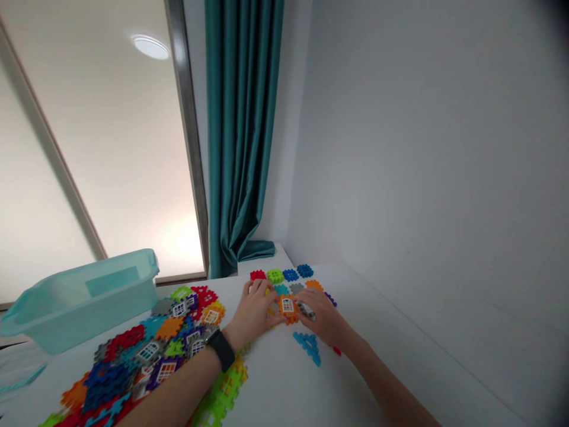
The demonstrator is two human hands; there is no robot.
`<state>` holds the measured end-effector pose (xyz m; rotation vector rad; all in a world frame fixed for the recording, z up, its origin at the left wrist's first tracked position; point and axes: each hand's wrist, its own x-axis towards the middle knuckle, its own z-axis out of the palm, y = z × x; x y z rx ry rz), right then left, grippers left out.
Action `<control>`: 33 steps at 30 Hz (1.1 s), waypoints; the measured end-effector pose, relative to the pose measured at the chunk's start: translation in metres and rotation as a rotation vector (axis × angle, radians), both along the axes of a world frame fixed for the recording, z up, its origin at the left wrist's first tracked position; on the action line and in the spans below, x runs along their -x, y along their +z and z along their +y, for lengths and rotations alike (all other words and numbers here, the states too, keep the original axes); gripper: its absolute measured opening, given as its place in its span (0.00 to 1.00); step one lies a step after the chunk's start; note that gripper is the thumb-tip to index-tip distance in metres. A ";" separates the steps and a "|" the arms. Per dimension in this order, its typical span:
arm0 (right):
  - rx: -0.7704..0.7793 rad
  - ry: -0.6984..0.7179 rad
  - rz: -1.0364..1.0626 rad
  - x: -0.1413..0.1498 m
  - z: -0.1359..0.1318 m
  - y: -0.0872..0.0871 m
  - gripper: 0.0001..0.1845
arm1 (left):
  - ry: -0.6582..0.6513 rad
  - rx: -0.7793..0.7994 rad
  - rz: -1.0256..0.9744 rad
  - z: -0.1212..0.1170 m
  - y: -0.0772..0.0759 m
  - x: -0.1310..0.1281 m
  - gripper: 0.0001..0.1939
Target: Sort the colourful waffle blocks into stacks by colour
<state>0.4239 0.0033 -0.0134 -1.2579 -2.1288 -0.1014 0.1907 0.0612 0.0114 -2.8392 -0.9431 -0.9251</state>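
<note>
The orange tile (288,306) sits between left hand (256,308) and right hand (320,311); both, half-curled, seem to pinch its edges.

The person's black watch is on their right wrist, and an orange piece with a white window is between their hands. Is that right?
Not quite: the head view shows the black watch on the left wrist. The orange piece with a white window is indeed between the left hand and right hand.
</note>
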 end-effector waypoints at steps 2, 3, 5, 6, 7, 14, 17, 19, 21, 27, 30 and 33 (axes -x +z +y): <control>0.024 0.010 -0.014 -0.004 0.002 -0.002 0.16 | 0.002 -0.037 0.043 0.001 0.000 0.000 0.21; 0.032 0.012 -0.016 -0.006 0.003 -0.003 0.16 | 0.006 -0.047 0.057 0.002 -0.001 -0.001 0.23; 0.039 0.013 -0.019 -0.009 0.006 -0.003 0.16 | 0.011 -0.059 0.082 0.002 -0.004 -0.003 0.26; 0.042 0.013 -0.022 -0.010 0.007 -0.003 0.16 | 0.010 -0.063 0.091 0.002 -0.006 -0.004 0.27; 0.048 0.012 -0.026 -0.012 0.007 -0.003 0.16 | 0.008 -0.067 0.097 0.002 -0.008 -0.006 0.27; 0.136 -0.004 -0.037 -0.013 0.007 -0.007 0.15 | 0.007 -0.048 0.074 0.004 -0.013 -0.015 0.20; 0.161 0.002 -0.035 -0.014 0.009 -0.009 0.15 | 0.010 -0.015 0.101 0.005 -0.011 -0.016 0.18; 0.180 0.004 -0.031 -0.014 0.010 -0.010 0.14 | 0.020 0.009 0.125 0.004 -0.010 -0.016 0.17; 0.195 0.007 -0.028 -0.015 0.010 -0.010 0.13 | 0.027 0.032 0.146 0.003 -0.009 -0.016 0.17; 0.211 0.006 -0.029 -0.015 0.010 -0.011 0.13 | 0.035 0.053 0.176 0.002 -0.010 -0.018 0.16; 0.214 0.005 -0.032 -0.015 0.011 -0.013 0.13 | 0.039 0.060 0.180 0.003 -0.011 -0.018 0.17; 0.212 0.003 -0.036 -0.015 0.011 -0.014 0.13 | 0.042 0.060 0.191 0.002 -0.011 -0.019 0.17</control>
